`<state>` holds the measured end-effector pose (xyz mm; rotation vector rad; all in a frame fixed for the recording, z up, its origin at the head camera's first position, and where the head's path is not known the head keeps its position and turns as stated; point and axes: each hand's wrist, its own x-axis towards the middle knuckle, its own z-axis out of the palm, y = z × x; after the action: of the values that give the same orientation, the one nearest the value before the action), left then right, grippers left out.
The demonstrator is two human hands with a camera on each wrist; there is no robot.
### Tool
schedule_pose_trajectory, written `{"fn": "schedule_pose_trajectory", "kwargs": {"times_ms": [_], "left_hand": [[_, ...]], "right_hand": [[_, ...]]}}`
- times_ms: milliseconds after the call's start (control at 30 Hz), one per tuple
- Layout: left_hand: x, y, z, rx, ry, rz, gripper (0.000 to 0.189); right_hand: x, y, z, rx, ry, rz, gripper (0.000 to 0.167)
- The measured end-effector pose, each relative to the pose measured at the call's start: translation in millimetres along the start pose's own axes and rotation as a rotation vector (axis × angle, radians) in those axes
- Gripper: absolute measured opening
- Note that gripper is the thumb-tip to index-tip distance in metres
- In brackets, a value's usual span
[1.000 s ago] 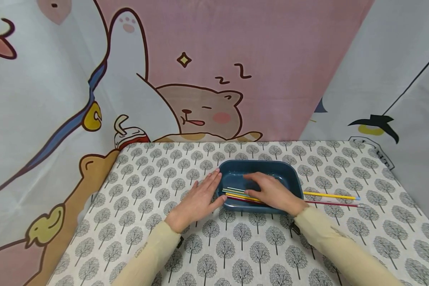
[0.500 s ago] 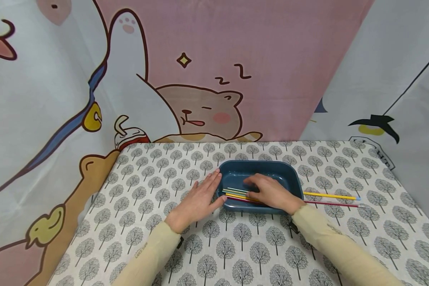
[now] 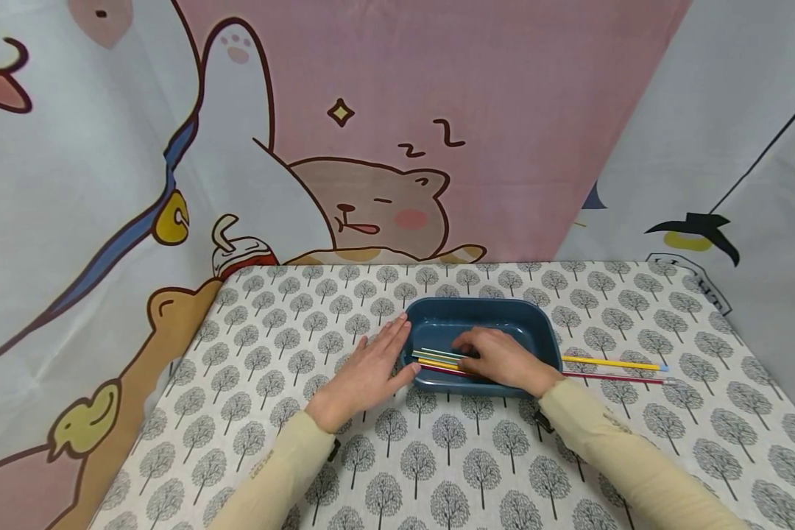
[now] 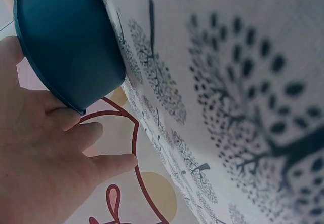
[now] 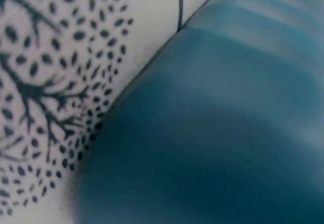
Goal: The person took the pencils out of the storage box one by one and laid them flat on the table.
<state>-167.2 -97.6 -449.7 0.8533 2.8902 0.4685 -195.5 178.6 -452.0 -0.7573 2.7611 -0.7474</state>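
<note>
A dark blue rectangular box stands open-topped on the patterned cloth. Several thin sticks, yellow, dark red and pale, lie lengthwise along its near side. My left hand lies against the box's left end with fingers straight; in the left wrist view, the fingertips of that hand meet the rim. Inside the box, my right hand has its fingers curled down, thumb and index finger around the uppermost pale stick. Its fingertips are partly hidden. Only the box wall and cloth show in the right wrist view.
Past the right rim stick out a yellow stick end with a light blue tip and a dark red stick end. The tree-print cloth covers the table. Behind hangs a pink and white cartoon curtain.
My right hand has sunk slightly into the box, and its index finger has curled closer to the thumb by the sticks. The left hand and the box have stayed in place.
</note>
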Motion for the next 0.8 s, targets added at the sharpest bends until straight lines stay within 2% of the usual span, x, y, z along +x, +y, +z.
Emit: {"fn": "schedule_pose_trajectory", "kwargs": {"times_ms": [800], "left_hand": [[0.6,-0.1,1.2,-0.019,0.018,0.012,0.079]], "right_hand": [[0.3,-0.5,1.1,-0.023,0.007,0.018,0.024]]}}
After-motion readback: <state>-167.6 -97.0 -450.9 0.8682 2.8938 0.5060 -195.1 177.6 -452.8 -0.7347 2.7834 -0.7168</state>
